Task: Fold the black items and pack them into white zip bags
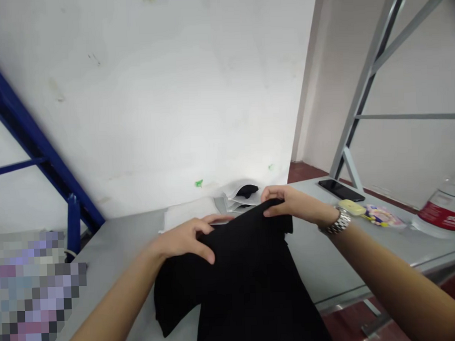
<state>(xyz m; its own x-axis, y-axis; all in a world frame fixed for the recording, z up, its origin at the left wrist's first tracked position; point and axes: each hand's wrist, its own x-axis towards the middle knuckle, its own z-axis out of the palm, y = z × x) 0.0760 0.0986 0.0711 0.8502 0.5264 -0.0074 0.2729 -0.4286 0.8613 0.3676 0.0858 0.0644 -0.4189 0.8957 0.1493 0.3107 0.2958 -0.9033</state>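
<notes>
A black garment (pixel 249 279), seemingly a short-sleeved top, hangs over the front of the grey table, with a sleeve-like flap spread to the left. My left hand (pixel 192 239) grips its upper left part, thumb on the front of the cloth and fingers at the top edge. At the upper right corner, my right hand (pixel 279 201) pinches the fabric between thumb and fingers. Behind the cloth lies a white packet (pixel 191 214). Beside it are white bags (pixel 241 190) whose open mouths show black material inside.
On the right of the table (pixel 320 262) lie a black phone (pixel 341 190), a yellow case (pixel 351 207) and a colourful packet (pixel 382 215), near a large bottle with a red label (pixel 445 212). A blue frame (pixel 43 137) rises at left, a grey one (pixel 373 71) at right. A white wall stands behind.
</notes>
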